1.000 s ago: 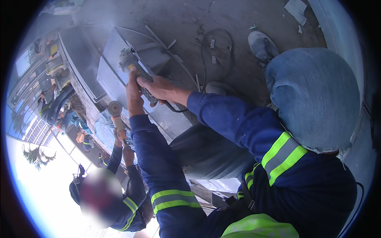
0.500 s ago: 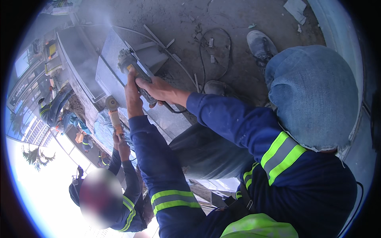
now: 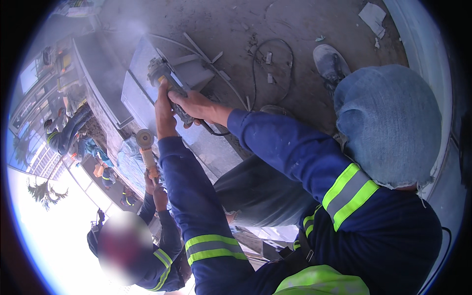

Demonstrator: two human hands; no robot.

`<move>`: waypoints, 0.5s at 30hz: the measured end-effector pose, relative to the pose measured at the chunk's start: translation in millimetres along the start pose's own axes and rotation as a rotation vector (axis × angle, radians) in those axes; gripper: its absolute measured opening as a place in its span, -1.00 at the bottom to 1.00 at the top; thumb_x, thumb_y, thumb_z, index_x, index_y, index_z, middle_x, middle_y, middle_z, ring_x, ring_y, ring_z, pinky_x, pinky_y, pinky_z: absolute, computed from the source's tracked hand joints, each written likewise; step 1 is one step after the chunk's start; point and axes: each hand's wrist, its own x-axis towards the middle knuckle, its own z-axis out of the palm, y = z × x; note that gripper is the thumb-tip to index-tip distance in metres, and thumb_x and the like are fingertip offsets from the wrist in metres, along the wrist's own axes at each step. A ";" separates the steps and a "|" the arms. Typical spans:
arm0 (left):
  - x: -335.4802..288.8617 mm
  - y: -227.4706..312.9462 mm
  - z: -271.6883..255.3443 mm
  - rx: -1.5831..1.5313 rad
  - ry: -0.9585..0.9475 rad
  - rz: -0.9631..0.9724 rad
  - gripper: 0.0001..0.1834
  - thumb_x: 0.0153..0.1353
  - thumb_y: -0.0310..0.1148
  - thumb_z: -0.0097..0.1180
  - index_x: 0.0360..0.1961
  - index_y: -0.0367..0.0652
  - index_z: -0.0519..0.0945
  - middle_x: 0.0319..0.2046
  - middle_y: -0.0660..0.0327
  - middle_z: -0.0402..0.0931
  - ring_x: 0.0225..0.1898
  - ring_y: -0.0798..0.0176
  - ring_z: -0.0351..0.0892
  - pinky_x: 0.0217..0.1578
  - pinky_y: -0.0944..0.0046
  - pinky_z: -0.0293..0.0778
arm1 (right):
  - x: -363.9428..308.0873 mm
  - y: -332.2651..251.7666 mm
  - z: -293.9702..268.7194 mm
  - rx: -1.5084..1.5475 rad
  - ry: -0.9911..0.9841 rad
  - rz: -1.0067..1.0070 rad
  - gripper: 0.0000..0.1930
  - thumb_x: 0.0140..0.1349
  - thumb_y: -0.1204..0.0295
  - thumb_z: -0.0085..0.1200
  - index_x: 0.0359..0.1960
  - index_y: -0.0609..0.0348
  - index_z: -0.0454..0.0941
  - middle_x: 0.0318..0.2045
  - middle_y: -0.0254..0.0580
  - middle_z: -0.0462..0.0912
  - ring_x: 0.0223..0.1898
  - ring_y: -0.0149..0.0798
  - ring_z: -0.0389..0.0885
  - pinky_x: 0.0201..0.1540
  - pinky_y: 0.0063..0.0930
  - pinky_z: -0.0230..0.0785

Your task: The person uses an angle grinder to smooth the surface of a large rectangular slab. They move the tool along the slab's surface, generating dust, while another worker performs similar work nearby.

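Both my hands are wrapped round a grey angle grinder, with its head pointing up and left. My left hand closes on it near the head, and my right hand grips the body behind. The grinder's head is over a large grey slab, beside a dark straight line along it. Pale dust rises past the slab's far end. The disc itself is hidden from me, so contact with the slab cannot be made out. A black power cord trails from the grinder's rear.
At my left, a co-worker holds another grinder with an orange-white body, close to my left sleeve. Thin offcut strips, a looped cable and broken pieces lie on the dusty ground. More people work farther left.
My view has shifted slightly, so the ground and slab sit farther right and lower. My hands keep their hold on the grinder. The co-worker's grinder has moved slightly right and down in view.
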 end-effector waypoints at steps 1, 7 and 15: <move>0.4 -1.4 -0.3 0.011 0.016 -0.010 -0.07 0.47 0.45 0.17 0.31 -0.33 0.68 0.04 0.02 0.76 0.02 0.09 0.75 0.09 0.06 0.60 | 0.0 -0.1 0.1 -0.012 0.007 0.011 -0.32 0.68 -0.26 -0.07 0.16 0.23 0.62 -0.22 -0.17 0.78 -0.56 -0.28 0.80 -0.75 -0.49 0.25; -2.3 -3.5 -4.7 0.049 0.015 -0.001 -0.05 0.48 0.44 0.17 0.35 -0.34 0.66 0.07 0.00 0.76 0.08 0.05 0.74 0.15 0.02 0.58 | -10.4 -1.1 -0.4 0.028 -0.022 -0.061 -0.33 0.68 -0.24 -0.06 0.18 0.23 0.61 -0.21 -0.17 0.78 -0.57 -0.30 0.79 -0.76 -0.50 0.25; -12.6 -0.8 0.6 0.032 0.003 0.013 -0.06 0.49 0.44 0.17 0.35 -0.33 0.66 0.07 0.02 0.76 0.09 0.09 0.73 0.14 0.08 0.59 | -17.0 -4.8 -0.1 -0.003 -0.009 -0.038 -0.31 0.68 -0.21 -0.05 0.38 0.22 0.53 -0.19 -0.17 0.80 -0.57 -0.31 0.79 -0.76 -0.51 0.26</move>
